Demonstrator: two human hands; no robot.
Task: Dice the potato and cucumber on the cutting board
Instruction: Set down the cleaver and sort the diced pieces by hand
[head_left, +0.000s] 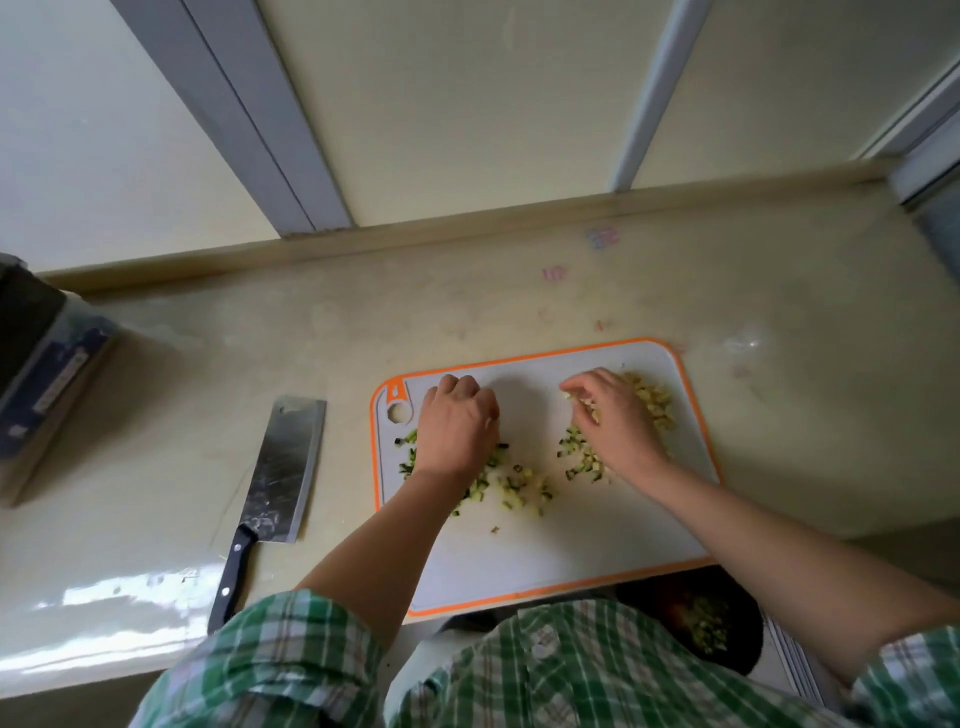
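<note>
Diced cucumber (511, 486) is scattered over the middle of the orange-rimmed cutting board (571, 561), and diced potato (652, 402) is heaped at its far right corner. The left hand (457, 426) is curled knuckles-up over the cucumber; whether anything is held cannot be told. Potato pieces are pinched by the right hand (613, 421). A cleaver (283, 467) is laid on the table (156, 441) left of the board, a box (47, 384) farther left.

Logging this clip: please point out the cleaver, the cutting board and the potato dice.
cleaver (283, 467), head view, middle of the steel blade.
cutting board (545, 561), head view, bare grey surface near its front edge.
potato dice (657, 405), head view, pale pile, far right corner.
</note>
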